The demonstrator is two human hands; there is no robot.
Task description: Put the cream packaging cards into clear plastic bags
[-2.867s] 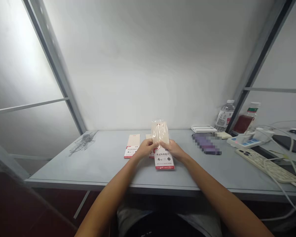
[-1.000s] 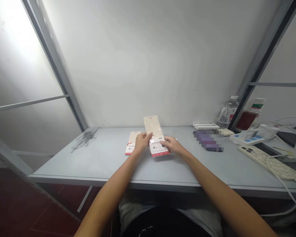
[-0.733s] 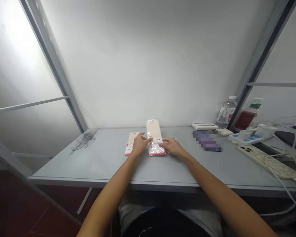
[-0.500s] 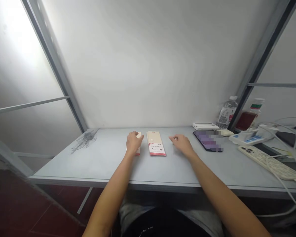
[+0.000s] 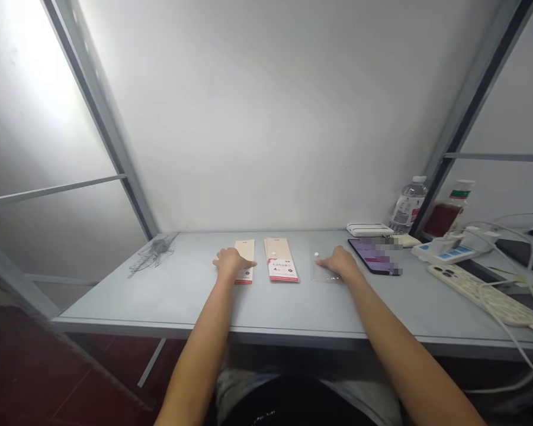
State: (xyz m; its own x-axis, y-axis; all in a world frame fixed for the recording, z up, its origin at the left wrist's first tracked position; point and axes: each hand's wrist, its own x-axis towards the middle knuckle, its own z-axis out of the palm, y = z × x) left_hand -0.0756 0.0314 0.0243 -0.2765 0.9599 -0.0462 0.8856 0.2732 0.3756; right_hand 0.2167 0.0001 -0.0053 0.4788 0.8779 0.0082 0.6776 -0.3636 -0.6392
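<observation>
Two bare hands rest palm down and apart on a grey table (image 5: pixel 115 302), neither closed around anything. A cream-and-red card packet (image 5: pixel 281 260) lies flat and squared up at mid-table, untouched, its large printed "4" showing, though the smaller print is too small to read. Just left of this packet, a matching packet (image 5: pixel 247 251) lies parallel, with the left hand (image 5: pixel 230 262) resting over its lower left edge. Just right of the middle packet, the right hand (image 5: pixel 343 263) lies flat on a clear plastic sheet (image 5: pixel 322 271), which is spread on the tabletop and carries a small white dot near its far edge. So far, both packets are laid out side by side, out of the hands, and the plastic is flattened; neither packet appears to be on or in it, and whether either is opened cannot be told. Farther right of the middle packet, beyond the plastic, lies a phone (image 5: pixel 373 255) with a blurred screen. A water bottle (image 5: pixel 408 204) stands behind it, and a white power strip (image 5: pixel 484 302) lies well to the right.
</observation>
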